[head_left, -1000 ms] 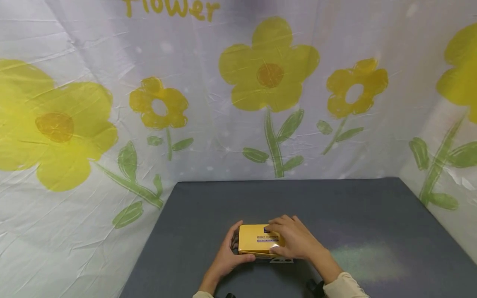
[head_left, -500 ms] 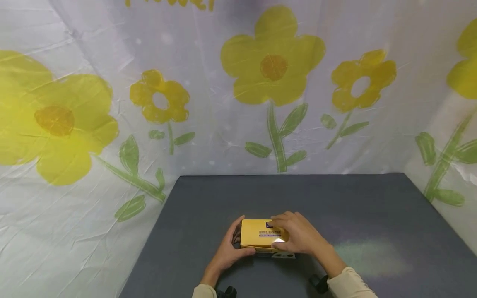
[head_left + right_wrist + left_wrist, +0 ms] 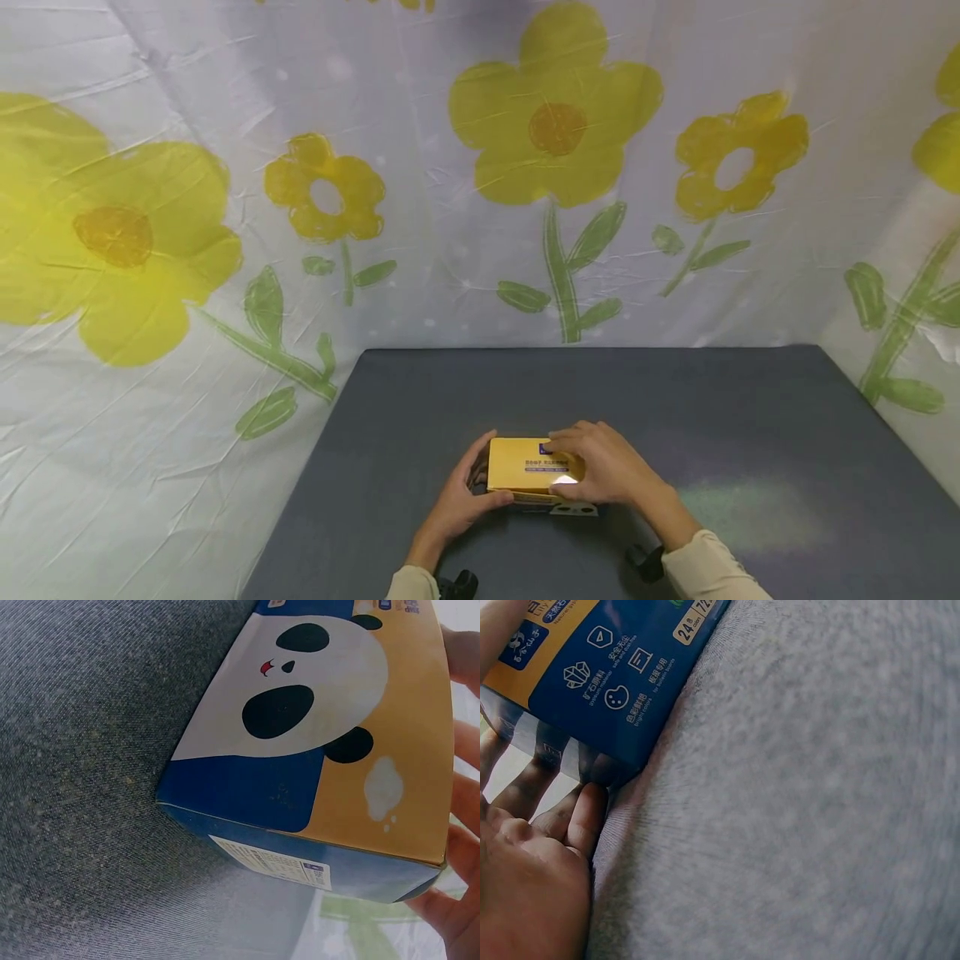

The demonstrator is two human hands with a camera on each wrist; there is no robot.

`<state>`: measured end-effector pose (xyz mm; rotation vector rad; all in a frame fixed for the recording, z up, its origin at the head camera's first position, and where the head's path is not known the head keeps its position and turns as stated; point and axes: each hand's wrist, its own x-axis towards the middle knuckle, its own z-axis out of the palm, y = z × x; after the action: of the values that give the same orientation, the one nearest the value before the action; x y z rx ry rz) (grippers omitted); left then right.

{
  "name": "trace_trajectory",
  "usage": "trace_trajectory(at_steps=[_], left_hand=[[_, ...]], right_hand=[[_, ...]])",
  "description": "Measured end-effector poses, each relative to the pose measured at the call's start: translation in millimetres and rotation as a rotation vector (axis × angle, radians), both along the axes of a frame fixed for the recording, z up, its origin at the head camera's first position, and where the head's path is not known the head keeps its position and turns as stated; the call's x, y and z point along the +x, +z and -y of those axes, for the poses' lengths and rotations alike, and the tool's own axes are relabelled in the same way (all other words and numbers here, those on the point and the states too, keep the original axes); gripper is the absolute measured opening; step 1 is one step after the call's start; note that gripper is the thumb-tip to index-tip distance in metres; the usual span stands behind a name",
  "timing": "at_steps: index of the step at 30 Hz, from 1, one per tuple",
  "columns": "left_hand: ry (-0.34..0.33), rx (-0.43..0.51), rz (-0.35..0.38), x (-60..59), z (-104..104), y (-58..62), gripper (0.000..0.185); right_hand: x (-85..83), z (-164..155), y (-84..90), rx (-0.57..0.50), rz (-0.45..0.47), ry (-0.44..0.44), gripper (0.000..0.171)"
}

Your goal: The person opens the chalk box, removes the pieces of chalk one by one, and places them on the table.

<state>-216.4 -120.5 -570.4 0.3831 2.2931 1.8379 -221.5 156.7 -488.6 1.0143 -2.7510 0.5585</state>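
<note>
Fingers of the left hand [image 3: 461,493]: bent about the left end of the box, thumb at its near edge, the others round its far left corner, partly in shadow. Right hand [image 3: 609,467]: gripping the right part of the same box, thumb at the near top edge, fingers toward the far edge; their tips are partly hidden. Box [image 3: 517,458]: one, oblong, smooth printed card, standing on the desk between the hands; yellow top with a small blue logo, half covered by the right hand. Panda print [image 3: 322,682] on the near face, strongly foreshortened from the head; blue panel [image 3: 615,697] with white line icons and a colour-count tag cut off by the frame edge. Left end glossy; whether clear film or a reflective coat cannot be told. Label [image 3: 274,862] on the right end: white, print too small to read. Desk [image 3: 427,396] under the box: grey, woven, cloth-like. Backdrop [image 3: 435,283] beyond the box: creased sheet, painted yellow flowers, lettering cropped at the top. Cream sleeves [image 3: 712,568] nearer than the box, cut off below.
</note>
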Motion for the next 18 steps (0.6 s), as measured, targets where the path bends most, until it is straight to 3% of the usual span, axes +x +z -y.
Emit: trace_trajectory(at_steps=[18], left_hand=[[-0.007, 0.019, 0.004, 1.1, -0.4, 3.7, 0.093]], right_hand=[[2.4, 3.3, -1.3, -0.076, -0.061, -0.009, 0.046]])
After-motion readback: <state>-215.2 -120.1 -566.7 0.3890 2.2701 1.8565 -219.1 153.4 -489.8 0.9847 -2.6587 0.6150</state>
